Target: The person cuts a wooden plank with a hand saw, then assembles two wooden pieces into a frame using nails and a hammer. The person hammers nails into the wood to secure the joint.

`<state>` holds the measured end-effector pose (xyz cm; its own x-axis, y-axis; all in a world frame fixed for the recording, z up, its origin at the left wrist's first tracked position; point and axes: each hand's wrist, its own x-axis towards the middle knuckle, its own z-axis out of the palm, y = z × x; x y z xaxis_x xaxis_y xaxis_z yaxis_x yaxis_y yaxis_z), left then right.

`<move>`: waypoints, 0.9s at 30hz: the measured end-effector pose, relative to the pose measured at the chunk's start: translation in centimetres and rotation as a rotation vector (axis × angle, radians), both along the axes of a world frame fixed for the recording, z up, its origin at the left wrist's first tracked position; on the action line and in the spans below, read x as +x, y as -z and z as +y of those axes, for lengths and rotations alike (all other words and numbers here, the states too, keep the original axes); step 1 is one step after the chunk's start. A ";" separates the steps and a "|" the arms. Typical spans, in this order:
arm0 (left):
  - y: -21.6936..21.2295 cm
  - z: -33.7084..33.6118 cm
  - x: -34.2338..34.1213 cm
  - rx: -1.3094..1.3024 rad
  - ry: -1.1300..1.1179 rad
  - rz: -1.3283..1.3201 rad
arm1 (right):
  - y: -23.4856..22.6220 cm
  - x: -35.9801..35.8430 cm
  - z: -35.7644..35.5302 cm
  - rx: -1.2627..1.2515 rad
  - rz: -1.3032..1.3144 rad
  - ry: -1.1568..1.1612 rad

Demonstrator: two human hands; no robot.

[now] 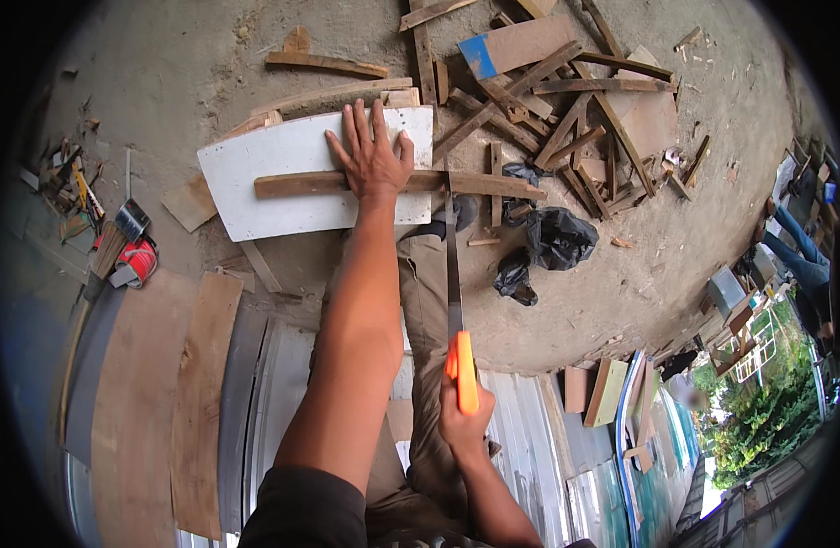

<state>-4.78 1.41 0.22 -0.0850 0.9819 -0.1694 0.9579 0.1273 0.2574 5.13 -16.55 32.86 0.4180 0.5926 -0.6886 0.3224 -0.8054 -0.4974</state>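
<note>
A narrow wooden strip (301,185) lies across a white board (274,215), its right end sticking out past the board's edge. My left hand (376,155) presses flat over the strip and board with its fingers spread. In my right hand (465,416) is the orange handle of a handsaw (454,274). The saw's blade points away from me and crosses the strip just right of the white board. Whether the teeth have cut into the wood is too small to tell.
Scrap wood (566,110) lies heaped at the far right, with black plastic bags (561,239) nearer. A brush (109,251) and a red object (138,263) are at the left. Long planks (200,402) lie at the near left. Another person's legs (799,247) show at the right rim.
</note>
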 end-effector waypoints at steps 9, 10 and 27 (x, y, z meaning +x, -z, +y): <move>0.2 1.6 0.1 0.037 -0.022 -0.008 | 9.2 0.4 9.5 -0.002 0.107 0.120; -0.2 0.4 0.5 0.013 -0.036 -0.011 | 9.0 0.3 8.0 -0.004 0.093 0.118; 0.0 -0.7 -0.1 -0.023 0.031 -0.024 | 9.4 -0.4 6.0 0.122 -0.004 0.093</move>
